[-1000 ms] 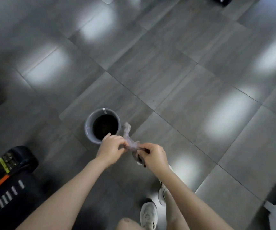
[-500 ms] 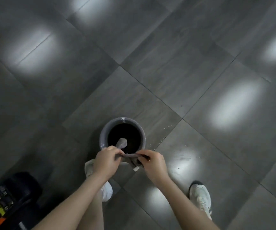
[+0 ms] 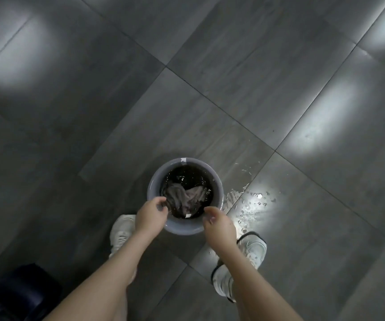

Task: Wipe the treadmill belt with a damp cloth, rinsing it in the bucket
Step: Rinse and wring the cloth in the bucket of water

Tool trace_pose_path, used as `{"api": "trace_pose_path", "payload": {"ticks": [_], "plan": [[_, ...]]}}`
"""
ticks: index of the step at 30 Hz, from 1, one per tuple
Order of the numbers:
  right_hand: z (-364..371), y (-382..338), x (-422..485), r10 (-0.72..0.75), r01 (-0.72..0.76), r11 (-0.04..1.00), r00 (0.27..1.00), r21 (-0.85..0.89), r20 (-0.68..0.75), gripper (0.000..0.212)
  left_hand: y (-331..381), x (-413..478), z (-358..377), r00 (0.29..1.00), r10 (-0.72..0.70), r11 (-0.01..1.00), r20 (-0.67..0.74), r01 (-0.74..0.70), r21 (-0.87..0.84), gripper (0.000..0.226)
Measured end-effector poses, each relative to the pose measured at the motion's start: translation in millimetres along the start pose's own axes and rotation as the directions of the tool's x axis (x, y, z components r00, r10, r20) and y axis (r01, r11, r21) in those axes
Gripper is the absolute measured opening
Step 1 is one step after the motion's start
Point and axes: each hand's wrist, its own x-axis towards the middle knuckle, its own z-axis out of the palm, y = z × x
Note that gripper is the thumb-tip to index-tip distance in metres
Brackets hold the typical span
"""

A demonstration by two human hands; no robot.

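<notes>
Grey bucket, lower centre of the frame, holds dark water with the cloth sunk in it. Left hand curls at the cloth's left edge; whether its grip closes on fabric cannot be told. Right hand hangs loosely curled, empty, over the near rim. Lower left, a dark rounded object is blurred and cut off.

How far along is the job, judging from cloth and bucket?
Done: the cloth lies soaking in dark water in the bucket; splashes wet the floor beside it. In hand: the left hand pinches the cloth's edge, the right hand hovers open. Left, likely: wringing, then wiping the treadmill, only a dark corner at lower left.
</notes>
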Motion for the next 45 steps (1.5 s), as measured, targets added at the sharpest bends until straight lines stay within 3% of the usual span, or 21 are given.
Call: {"api": "trace_pose_path", "payload": {"ticks": [4, 11, 15, 17, 18, 20, 22, 25, 27, 30, 32, 36, 39, 40, 41, 43, 44, 45], "plan": [[42.6, 12.9, 67.9, 0.004, -0.007, 0.999, 0.998, -0.043, -0.060, 0.037, -9.0, 68.9, 34.2, 0.999, 0.016, 1.000, 0.038, -0.015, -0.023, 0.042], [137.8, 34.9, 187.7, 0.289, -0.278, 0.957, 0.936, 0.079, -0.203, 0.084, -50.0, 159.3, 90.9, 0.986, 0.023, 0.989, 0.164, 0.001, -0.147, 0.052], [173.8, 42.0, 219.4, 0.184, -0.252, 0.943, 0.938, -0.216, -0.293, 0.084, -66.3, 183.6, 109.3, 0.971, 0.031, 0.978, 0.237, 0.019, -0.207, 0.057], [181.4, 45.6, 221.7, 0.150, -0.227, 0.947, 0.938, -0.226, -0.312, 0.072, -68.4, 189.4, 113.2, 0.962, 0.019, 0.952, 0.272, 0.066, -0.299, 0.057], [181.7, 47.3, 221.0, 0.175, -0.225, 0.965, 0.934, -0.133, -0.312, 0.064, -67.1, 190.6, 113.7, 0.958, 0.017, 0.938, 0.288, 0.085, -0.337, 0.057], [173.1, 44.4, 213.3, 0.301, -0.238, 0.938, 0.920, 0.253, -0.252, 0.050, -62.7, 192.3, 113.6, 0.947, -0.013, 0.906, 0.322, 0.148, -0.396, 0.057], [160.7, 34.2, 193.0, 0.298, -0.141, 0.761, 0.943, 0.633, -0.150, 0.028, -52.9, 190.9, 110.8, 0.920, -0.099, 0.871, 0.380, 0.264, -0.413, 0.056], [151.1, 13.1, 152.7, 0.133, -0.008, 0.576, 0.987, 0.817, -0.084, 0.008, -35.3, 187.0, 104.7, 0.845, -0.207, 0.701, 0.493, 0.480, -0.528, 0.061], [151.7, 3.6, 132.4, 0.069, 0.045, 0.537, 0.993, 0.842, -0.096, 0.009, -29.9, 183.2, 102.1, 0.805, -0.177, 0.602, 0.566, 0.544, -0.585, 0.062], [155.5, -5.9, 124.1, 0.098, 0.056, 0.643, 0.983, 0.764, -0.154, 0.023, -30.1, 177.3, 99.3, 0.783, -0.134, 0.598, 0.608, 0.553, -0.580, 0.072], [157.0, -8.6, 130.4, 0.148, 0.027, 0.716, 0.971, 0.698, -0.189, 0.030, -29.0, 175.1, 99.5, 0.811, -0.139, 0.641, 0.569, 0.511, -0.572, 0.078], [158.2, -1.1, 154.3, 0.241, -0.094, 0.853, 0.944, 0.513, -0.227, 0.034, -15.1, 171.2, 105.4, 0.893, -0.238, 0.745, 0.383, 0.421, -0.518, 0.039], [152.4, 16.6, 171.7, 0.308, -0.200, 0.896, 0.923, 0.397, -0.232, 0.035, -9.5, 167.6, 108.4, 0.958, -0.158, 0.886, 0.240, 0.245, -0.394, 0.032], [150.2, 22.0, 174.5, 0.360, -0.243, 0.859, 0.912, 0.450, -0.195, 0.037, -8.1, 165.6, 108.1, 0.967, -0.138, 0.914, 0.216, 0.208, -0.348, 0.035], [148.7, 25.9, 176.2, 0.422, -0.287, 0.758, 0.900, 0.586, -0.106, 0.040, -6.8, 162.7, 106.2, 0.970, -0.126, 0.933, 0.206, 0.186, -0.307, 0.037], [141.2, 26.8, 171.7, 0.417, -0.365, 0.325, 0.883, 0.873, 0.214, 0.055, -4.4, 155.5, 101.7, 0.967, -0.106, 0.954, 0.230, 0.164, -0.251, 0.037], [136.9, 27.6, 168.7, 0.334, -0.409, 0.118, 0.875, 0.905, 0.352, 0.061, -2.6, 151.5, 98.6, 0.958, -0.103, 0.958, 0.268, 0.168, -0.233, 0.036], [131.8, 27.5, 165.7, 0.247, -0.447, 0.003, 0.867, 0.894, 0.433, 0.066, -0.3, 146.9, 94.6, 0.944, -0.109, 0.958, 0.312, 0.184, -0.221, 0.038]]}}
